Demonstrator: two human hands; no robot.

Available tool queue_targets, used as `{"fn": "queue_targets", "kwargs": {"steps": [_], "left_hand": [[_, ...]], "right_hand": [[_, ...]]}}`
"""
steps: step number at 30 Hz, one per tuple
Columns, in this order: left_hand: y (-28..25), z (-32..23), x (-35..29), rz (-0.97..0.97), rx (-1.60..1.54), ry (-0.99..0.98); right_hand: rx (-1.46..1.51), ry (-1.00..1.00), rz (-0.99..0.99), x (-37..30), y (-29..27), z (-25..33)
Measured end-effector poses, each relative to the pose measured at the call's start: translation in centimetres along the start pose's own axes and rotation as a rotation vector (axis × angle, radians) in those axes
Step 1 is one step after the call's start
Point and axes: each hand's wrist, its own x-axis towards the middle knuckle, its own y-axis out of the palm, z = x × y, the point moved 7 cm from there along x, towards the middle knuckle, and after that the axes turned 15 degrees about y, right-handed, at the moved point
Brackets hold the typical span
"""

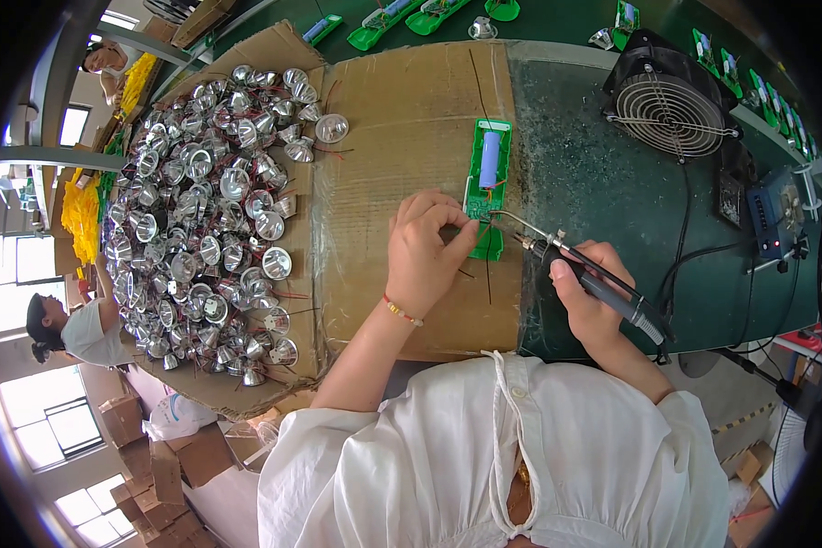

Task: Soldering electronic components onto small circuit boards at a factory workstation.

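Note:
A long green plastic housing (490, 245) lies on the cardboard sheet in front of me, with a blue cylindrical battery (490, 160) and a small green circuit board in it. My right hand (591, 290) is closed around a black soldering iron (603, 294), a thin metal tube fixed along it. The iron's tip and the tube's end reach the board. My left hand (429, 245) pinches at the board's left edge, thumb and forefinger together; a thin wire seems to be there, but the fingertips hide what they hold.
A heap of silver reflector cups (196, 219) with wires fills a cardboard tray (303, 301) at left. At right stand a fan with a round grille (670, 114) and a blue soldering station (776, 219) with cables. More green housings (384, 23) line the far edge. Two people are at left.

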Motion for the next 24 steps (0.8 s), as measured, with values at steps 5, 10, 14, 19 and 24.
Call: {"fn": "queue_targets", "kwargs": {"steps": [5, 10, 14, 19, 24], "left_hand": [[0.0, -0.1, 0.2, -0.011, -0.012, -0.028], [0.1, 0.0, 0.1, -0.009, -0.025, -0.042], [0.1, 0.0, 0.2, -0.003, -0.018, -0.045], [-3.5, -1.0, 0.7, -0.023, -0.012, 0.050], [-3.9, -1.9, -0.8, 0.208, 0.049, 0.213]], "right_hand": [[0.075, 0.010, -0.074, -0.2, -0.8, -0.4], [0.165, 0.075, -0.038, -0.4, -1.2, -0.8], [0.167, 0.098, -0.041, -0.5, -1.3, -1.0], [0.168, 0.101, -0.053, -0.6, -1.8, -1.1], [0.183, 0.074, -0.050, -0.5, -1.7, -1.1]]}}
